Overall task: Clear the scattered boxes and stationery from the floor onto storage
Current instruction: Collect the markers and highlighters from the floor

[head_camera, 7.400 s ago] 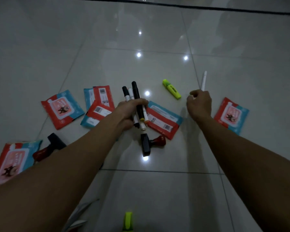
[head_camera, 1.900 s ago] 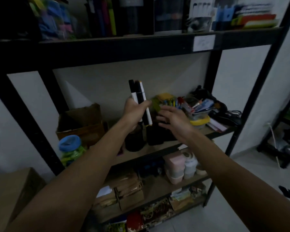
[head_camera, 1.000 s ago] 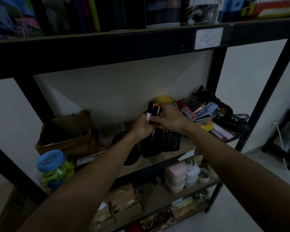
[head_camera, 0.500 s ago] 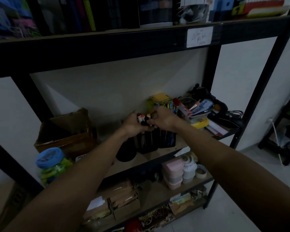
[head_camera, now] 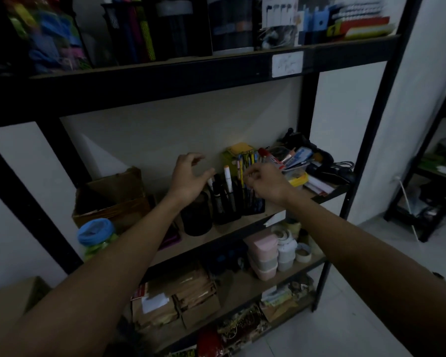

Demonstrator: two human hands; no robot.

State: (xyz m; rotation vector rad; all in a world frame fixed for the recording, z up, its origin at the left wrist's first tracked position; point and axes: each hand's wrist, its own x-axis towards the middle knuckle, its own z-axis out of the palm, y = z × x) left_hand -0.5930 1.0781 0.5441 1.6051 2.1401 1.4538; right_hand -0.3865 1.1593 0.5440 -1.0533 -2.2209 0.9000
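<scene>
Both of my hands hang in front of the middle shelf [head_camera: 232,229] with nothing in them. On my left hand [head_camera: 188,176] the fingers are spread and loosely curved, the thumb reaching toward the markers [head_camera: 223,186], close to the nearest cap but whether it touches I cannot tell. On my right hand [head_camera: 264,181] the fingers are curled in loosely around nothing, just beside the colored pens [head_camera: 247,161] in their yellow box. The markers stand upright in a dark mesh pen cup [head_camera: 225,210]: one white with an orange tip, the others black, their caps poking above the rim. A second dark cup [head_camera: 196,217] stands just to the left of it, under my left wrist, and another mesh holder [head_camera: 254,204] to the right, under my right hand. Farther left on the same shelf sits an open cardboard box [head_camera: 113,199], with a jar with a blue lid [head_camera: 95,234] in front of it. To the right lies a heap of small stationery in a clear tray [head_camera: 291,161] and some dark cables [head_camera: 330,168]. On the shelf below are pink and white tubs [head_camera: 265,251], rolls of tape [head_camera: 303,253] and brown paper packets [head_camera: 188,295]. The light is dim, so finer detail is lost.
</scene>
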